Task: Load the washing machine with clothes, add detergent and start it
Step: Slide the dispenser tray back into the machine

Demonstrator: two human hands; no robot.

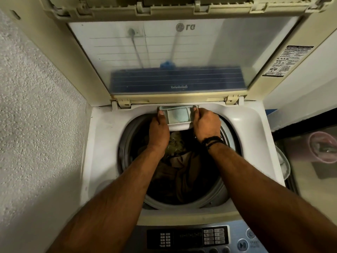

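Note:
A white top-loading washing machine [102, 136] stands below me with its lid [164, 52] raised against the back. Dark brown and olive clothes [178, 168] fill the drum. At the drum's far rim a small detergent drawer [177, 115] sticks out, pale blue inside. My left hand [158, 129] grips the drawer's left side with the thumb on its edge. My right hand [205, 125], a dark band on its wrist, grips the right side. Both forearms reach across the drum opening.
The control panel [197, 238] with buttons and a play-pause key runs along the near edge. A rough plastered wall [36, 106] closes in on the left. To the right is a white wall, a dark floor and a pink round object [322, 148].

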